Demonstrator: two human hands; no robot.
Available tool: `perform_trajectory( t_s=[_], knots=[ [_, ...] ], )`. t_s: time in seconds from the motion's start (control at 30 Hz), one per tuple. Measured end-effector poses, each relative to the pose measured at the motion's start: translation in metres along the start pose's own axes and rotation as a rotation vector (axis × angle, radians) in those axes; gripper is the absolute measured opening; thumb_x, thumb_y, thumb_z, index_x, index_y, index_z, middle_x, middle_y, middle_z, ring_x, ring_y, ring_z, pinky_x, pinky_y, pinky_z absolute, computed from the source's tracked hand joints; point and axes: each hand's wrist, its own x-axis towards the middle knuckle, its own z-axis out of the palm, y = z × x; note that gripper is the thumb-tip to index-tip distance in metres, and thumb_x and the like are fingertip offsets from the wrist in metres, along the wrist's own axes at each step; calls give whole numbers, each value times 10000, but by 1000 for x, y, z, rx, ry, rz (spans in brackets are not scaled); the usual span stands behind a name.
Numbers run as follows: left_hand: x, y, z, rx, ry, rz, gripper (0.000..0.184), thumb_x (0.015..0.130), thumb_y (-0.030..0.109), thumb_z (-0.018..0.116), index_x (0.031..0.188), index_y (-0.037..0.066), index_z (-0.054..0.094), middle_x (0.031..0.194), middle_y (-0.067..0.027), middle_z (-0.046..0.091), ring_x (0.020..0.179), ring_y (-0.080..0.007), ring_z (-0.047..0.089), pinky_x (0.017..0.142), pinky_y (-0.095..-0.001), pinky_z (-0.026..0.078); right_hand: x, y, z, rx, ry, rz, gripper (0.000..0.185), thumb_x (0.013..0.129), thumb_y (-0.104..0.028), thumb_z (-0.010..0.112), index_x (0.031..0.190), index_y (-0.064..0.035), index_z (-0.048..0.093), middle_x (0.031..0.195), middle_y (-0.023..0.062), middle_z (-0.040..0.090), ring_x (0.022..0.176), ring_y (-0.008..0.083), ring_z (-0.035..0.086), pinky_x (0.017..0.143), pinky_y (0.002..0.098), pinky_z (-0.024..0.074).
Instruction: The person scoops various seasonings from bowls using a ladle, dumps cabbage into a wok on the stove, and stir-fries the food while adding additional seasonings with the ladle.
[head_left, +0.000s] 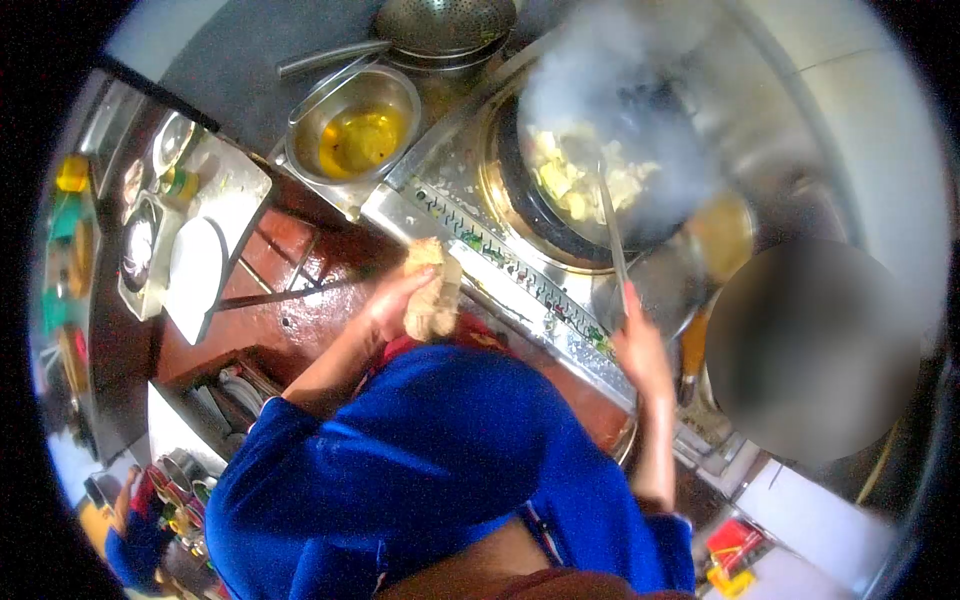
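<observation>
My right hand [643, 352] is closed around the handle of a long metal cooking utensil [612, 225]. That utensil reaches into a dark wok [553, 236], where its head is lost among the food and steam. Pale yellow and whitish chopped pieces [565, 185] lie in the wok, and thick steam covers its far right side. In front of my body, left of the stove, my left hand [388, 303] grips a folded tan cloth [432, 292]. The cloth is close to the metal stove edge; I cannot tell whether it touches.
A steel bowl of yellow oil [365, 140] stands left of the wok, with a perforated strainer [445, 25] behind it. The stove front has a slotted drain strip [510, 265]. White plates [197, 265] sit on the left counter. Another person [135, 540] is at lower left.
</observation>
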Motion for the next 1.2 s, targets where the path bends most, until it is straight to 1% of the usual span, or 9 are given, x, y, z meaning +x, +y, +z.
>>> perform_trajectory(
  t_s=[0.17,0.2,0.37,0.5,0.6,0.8,0.97,1.13,1.2],
  knots=[
    [-9,-13,14,31,56,125,399,949,211,630,1291,50,505,1090,-115,630,939,-258,653,809,-426,594,28,-15,-2,63,-49,35,752,860,-36,509,1554,-111,227,1079,332,622,916,449,657,792,495,517],
    [-16,-15,13,40,65,166,408,943,202,635,1297,53,496,1096,-111,621,940,-252,647,798,-423,598,12,9,-11,141,116,-180,718,864,-42,520,1539,-104,281,1101,299,633,883,441,666,782,486,527],
    [-27,-39,-23,-209,131,156,437,966,258,616,1348,98,478,1148,-105,637,953,-259,669,778,-403,602,-55,60,-35,273,158,-185,729,868,-57,550,1546,-127,292,1179,264,634,957,378,671,844,432,516],
    [-28,-52,-8,-178,117,83,463,978,366,588,1336,89,496,1177,-121,633,1000,-273,654,827,-450,584,-18,77,4,346,-43,60,744,867,-50,569,1550,-121,283,960,213,636,835,343,637,802,415,506],
    [-30,-62,11,-232,75,70,511,977,436,572,1350,95,498,1184,-124,631,1018,-281,645,844,-477,571,-22,62,-22,293,19,31,723,888,-36,569,1553,-135,303,1004,113,622,831,198,579,819,330,500],
    [-24,-59,32,-349,-46,100,606,976,544,513,1369,83,498,1222,-116,611,1067,-283,628,905,-451,547,-24,84,32,147,209,-254,747,858,-44,569,1546,-132,294,1042,267,647,993,399,646,887,473,492],
    [-6,-30,42,-429,-327,45,590,985,571,470,1374,127,491,1230,-104,576,994,-271,622,806,-438,549,-21,34,-16,389,74,95,732,858,-60,544,1542,-108,288,1067,299,642,974,458,637,879,480,503],
    [29,-4,45,-588,-550,-174,567,991,578,434,1333,132,506,1202,-93,577,959,-250,578,753,-375,528,23,57,60,313,338,90,784,865,-52,507,1568,-90,160,1071,296,660,977,416,669,855,477,511],
    [43,1,48,-617,-508,-195,560,992,576,414,1324,133,495,1213,-102,561,982,-248,533,757,-346,501,24,3,50,673,117,310,779,867,-61,542,1563,-77,195,1145,294,641,866,349,683,805,438,536]
  ],
)
